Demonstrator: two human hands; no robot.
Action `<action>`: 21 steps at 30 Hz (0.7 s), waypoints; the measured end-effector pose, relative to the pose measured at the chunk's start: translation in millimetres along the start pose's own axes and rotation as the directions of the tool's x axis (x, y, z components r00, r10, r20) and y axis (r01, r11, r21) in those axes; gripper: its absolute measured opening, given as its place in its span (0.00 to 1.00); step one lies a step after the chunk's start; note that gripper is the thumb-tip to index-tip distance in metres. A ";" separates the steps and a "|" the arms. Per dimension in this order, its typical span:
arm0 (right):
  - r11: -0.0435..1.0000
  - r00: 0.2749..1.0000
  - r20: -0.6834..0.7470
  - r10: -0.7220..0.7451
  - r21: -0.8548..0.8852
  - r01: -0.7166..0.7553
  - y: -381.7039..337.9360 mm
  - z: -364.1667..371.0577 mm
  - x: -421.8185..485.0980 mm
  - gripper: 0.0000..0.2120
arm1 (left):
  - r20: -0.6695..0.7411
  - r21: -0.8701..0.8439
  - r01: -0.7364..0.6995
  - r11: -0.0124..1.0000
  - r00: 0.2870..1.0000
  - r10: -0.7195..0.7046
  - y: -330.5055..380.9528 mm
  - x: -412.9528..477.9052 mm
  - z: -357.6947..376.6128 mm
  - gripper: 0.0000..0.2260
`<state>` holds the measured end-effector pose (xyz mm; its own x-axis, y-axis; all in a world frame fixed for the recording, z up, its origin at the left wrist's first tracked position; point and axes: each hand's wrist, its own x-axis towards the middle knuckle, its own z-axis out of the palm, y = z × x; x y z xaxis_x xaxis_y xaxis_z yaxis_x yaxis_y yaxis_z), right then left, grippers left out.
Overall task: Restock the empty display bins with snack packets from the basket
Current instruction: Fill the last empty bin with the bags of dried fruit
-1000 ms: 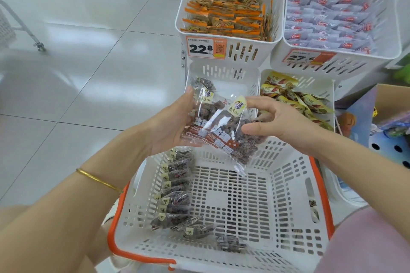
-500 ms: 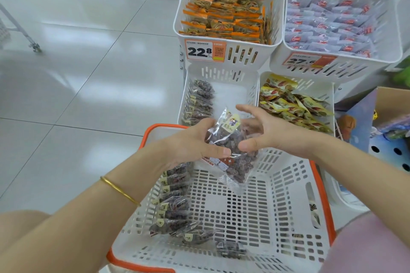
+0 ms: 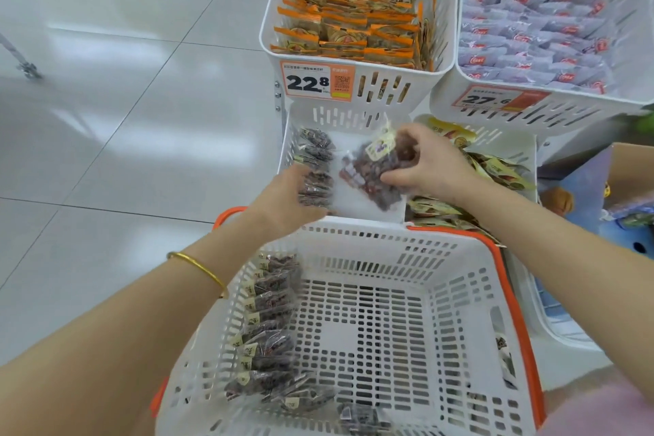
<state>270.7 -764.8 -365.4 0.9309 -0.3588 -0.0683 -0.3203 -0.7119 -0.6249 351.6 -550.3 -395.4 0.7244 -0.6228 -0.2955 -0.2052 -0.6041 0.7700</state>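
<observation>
Just beyond the 12 o'clock rim of the white, orange-edged basket (image 3: 389, 248), the lower display bin (image 3: 339, 115) has a row of dark snack packets (image 3: 315, 156) standing along its 9 o'clock side. The right hand (image 3: 430, 166) grips a clear packet of dark snacks (image 3: 368, 170) by its 3 o'clock edge, over the bin's bare floor. The left hand (image 3: 286, 198), fingers fairly straight, touches the row's near end. A line of matching packets (image 3: 269, 315) stands along the basket's 9 o'clock wall. A gold bangle (image 3: 198, 267) circles the left wrist.
</observation>
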 end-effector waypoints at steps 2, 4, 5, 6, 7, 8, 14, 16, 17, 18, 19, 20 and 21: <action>0.990 0.997 -0.068 -0.025 -0.139 0.015 8.4 6.6 17.4 0.29 | -0.002 0.080 0.041 0.996 0.999 -0.041 -16.3 9.4 -3.7 0.28; 0.951 0.998 -0.032 -0.056 -0.305 0.043 18.2 24.2 32.0 0.29 | 0.021 0.200 0.077 0.977 0.996 -0.083 -31.4 15.8 -2.5 0.27; 0.923 0.998 -0.005 -0.062 -0.380 0.056 22.7 35.4 38.6 0.27 | 0.037 0.255 0.086 0.963 0.994 -0.099 -38.1 18.8 -0.6 0.27; 0.897 0.998 0.015 -0.059 -0.437 0.059 25.8 46.2 44.3 0.26 | 0.050 0.289 0.092 0.953 0.993 -0.111 -43.6 21.9 1.8 0.27; 0.875 0.999 0.029 -0.040 -0.481 0.049 28.9 56.8 49.8 0.24 | 0.059 0.306 0.100 0.947 0.991 -0.123 -47.7 25.4 4.4 0.27; 0.854 0.999 0.042 -0.008 -0.520 0.029 32.1 66.4 54.8 0.23 | 0.062 0.315 0.102 0.944 0.990 -0.128 -51.0 28.9 6.6 0.27; 0.767 0.983 0.168 0.069 -0.640 0.055 60.9 114.7 79.9 0.23 | 0.061 0.331 0.065 0.941 0.994 -0.090 -63.4 46.9 17.1 0.27; 0.787 0.979 0.195 0.066 -0.613 0.068 70.1 125.5 86.5 0.24 | 0.032 0.294 0.074 0.953 0.996 -0.087 -69.4 50.0 19.8 0.27; 0.808 0.968 0.234 0.086 -0.585 0.069 75.1 130.8 88.8 0.25 | 0.019 0.276 0.076 0.958 0.996 -0.084 -72.5 50.8 21.2 0.27; 0.839 0.949 0.291 0.122 -0.540 0.058 79.3 134.8 89.7 0.25 | 0.012 0.263 0.074 0.962 0.997 -0.080 -75.2 51.1 22.2 0.27; 0.873 0.919 0.358 0.164 -0.487 0.033 83.5 138.4 90.6 0.26 | 0.008 0.254 0.069 0.965 0.997 -0.074 -77.3 51.4 22.8 0.27; 0.897 0.890 0.411 0.197 -0.442 0.006 86.8 140.8 90.5 0.26 | 0.006 0.248 0.065 0.966 0.998 -0.069 -79.2 51.3 23.4 0.28; 0.909 0.873 0.438 0.215 -0.417 -0.014 89.4 142.4 90.2 0.27 | 0.005 0.246 0.061 0.967 0.998 -0.064 -80.7 50.9 23.7 0.28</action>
<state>351.1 -774.9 -538.2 0.8207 -0.2014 -0.5346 -0.3776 -0.8935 -0.2431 389.5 -545.1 -486.0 0.7330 -0.5852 -0.3467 -0.3162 -0.7444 0.5881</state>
